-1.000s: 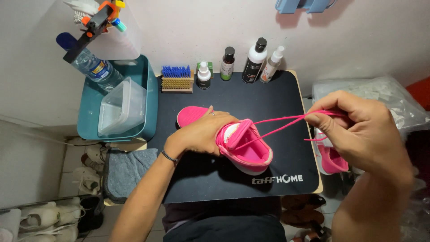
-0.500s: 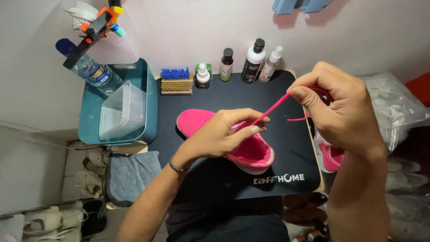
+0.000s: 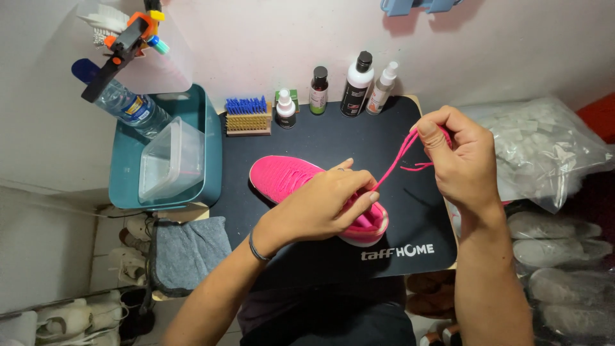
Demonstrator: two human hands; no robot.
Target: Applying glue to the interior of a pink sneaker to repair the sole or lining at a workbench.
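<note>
The teal tub (image 3: 128,173) holds a clear box (image 3: 172,160). On the black mat (image 3: 320,138), left hand (image 3: 320,205) presses the pink shoe (image 3: 288,176); right hand (image 3: 458,157) pinches its lace (image 3: 391,168) near the mat's right edge.

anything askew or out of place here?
Yes: the clear plastic tub sits tilted inside the teal bin, and a water bottle leans slanted over the bin's rim. The pink shoe and lace look undamaged; nothing spilled.

Four labelled bottles (image 3: 358,84) along mat's back edge; clear plastic bag (image 3: 541,147) right
</note>
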